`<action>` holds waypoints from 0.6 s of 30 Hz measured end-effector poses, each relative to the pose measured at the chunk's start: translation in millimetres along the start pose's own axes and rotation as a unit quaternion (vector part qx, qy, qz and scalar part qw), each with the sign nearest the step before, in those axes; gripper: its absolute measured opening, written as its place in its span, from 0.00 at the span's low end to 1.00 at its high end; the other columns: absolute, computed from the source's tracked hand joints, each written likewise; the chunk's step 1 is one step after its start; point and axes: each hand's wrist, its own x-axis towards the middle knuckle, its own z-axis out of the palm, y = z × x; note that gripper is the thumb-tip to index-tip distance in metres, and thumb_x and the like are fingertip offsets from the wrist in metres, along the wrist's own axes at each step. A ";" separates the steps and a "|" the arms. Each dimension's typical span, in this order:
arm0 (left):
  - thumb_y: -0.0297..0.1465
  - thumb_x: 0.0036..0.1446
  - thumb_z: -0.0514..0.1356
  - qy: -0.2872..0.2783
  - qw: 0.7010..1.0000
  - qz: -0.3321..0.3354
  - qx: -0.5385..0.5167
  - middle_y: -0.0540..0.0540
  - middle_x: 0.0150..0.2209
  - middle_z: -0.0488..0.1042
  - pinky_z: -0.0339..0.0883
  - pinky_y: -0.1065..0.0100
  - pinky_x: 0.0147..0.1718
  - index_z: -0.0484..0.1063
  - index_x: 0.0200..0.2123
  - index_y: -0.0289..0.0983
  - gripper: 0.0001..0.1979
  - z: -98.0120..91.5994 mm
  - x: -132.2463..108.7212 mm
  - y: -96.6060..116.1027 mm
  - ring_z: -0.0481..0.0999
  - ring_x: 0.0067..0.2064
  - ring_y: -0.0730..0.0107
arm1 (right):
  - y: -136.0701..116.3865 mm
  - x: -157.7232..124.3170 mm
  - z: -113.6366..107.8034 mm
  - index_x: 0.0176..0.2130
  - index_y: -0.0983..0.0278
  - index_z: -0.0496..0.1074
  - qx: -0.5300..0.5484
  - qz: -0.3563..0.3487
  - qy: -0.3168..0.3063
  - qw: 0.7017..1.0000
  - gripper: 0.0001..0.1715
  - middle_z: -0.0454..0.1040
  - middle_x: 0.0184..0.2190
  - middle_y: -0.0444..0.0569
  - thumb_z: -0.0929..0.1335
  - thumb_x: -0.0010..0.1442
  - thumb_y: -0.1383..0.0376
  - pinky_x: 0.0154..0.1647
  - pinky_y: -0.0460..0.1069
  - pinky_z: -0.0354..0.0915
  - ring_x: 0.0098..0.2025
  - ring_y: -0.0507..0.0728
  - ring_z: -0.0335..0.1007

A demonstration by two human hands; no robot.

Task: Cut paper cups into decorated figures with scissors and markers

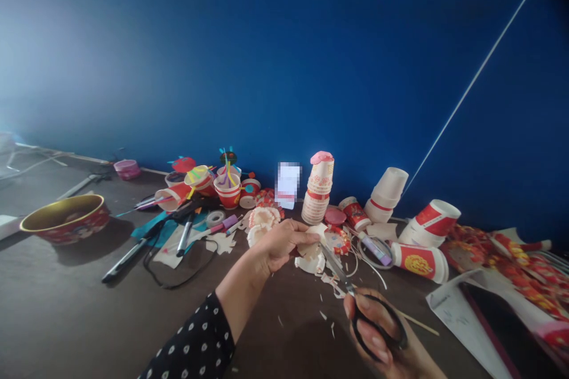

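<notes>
My left hand (284,240) pinches a small pale piece of paper (317,229) between thumb and fingers, above the middle of the table. Black-handled scissors (336,267) are in my right hand (376,343), with fingers through the loops. Their blades point up and left and reach the paper's right side; whether they touch it I cannot tell. Beneath the paper lie white cut scraps (310,263). A ring-shaped red and white cut cup piece (340,241) lies just behind the scissors. Thin slivers (332,330) are scattered between my hands.
A stack of paper cups (316,195) stands against the blue partition (267,71). More cups (420,262) and a phone (511,320) are at right. Decorated cups (229,194), a marker (184,238), tape (216,218) and a gold-rimmed bowl (66,231) are at left.
</notes>
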 end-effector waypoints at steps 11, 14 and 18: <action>0.34 0.38 0.65 0.050 0.998 0.023 0.007 0.52 0.17 0.63 0.49 0.72 0.21 0.70 0.20 0.32 0.11 6.4 1.1 -2.2 0.58 0.20 0.81 | 2.4 1.5 7.8 0.25 0.66 0.70 -0.082 -0.075 0.076 0.991 0.16 0.59 0.09 0.38 0.72 0.44 0.56 0.10 0.39 0.41 0.11 0.43 0.47; 0.35 0.37 0.65 0.052 0.998 0.022 0.012 0.51 0.18 0.64 0.50 0.72 0.22 0.71 0.21 0.32 0.11 7.6 0.6 -2.1 0.58 0.21 0.80 | 2.2 0.9 7.7 0.26 0.67 0.70 -0.098 -0.080 0.069 0.990 0.16 0.59 0.10 0.38 0.71 0.46 0.56 0.10 0.39 0.43 0.11 0.43 0.49; 0.35 0.39 0.64 0.049 0.999 0.010 0.008 0.51 0.19 0.66 0.50 0.72 0.22 0.71 0.24 0.32 0.11 8.6 0.2 -2.4 0.60 0.21 0.79 | 1.6 0.8 6.3 0.27 0.67 0.71 -0.094 -0.081 0.030 0.992 0.17 0.59 0.11 0.39 0.70 0.48 0.55 0.12 0.39 0.45 0.12 0.43 0.50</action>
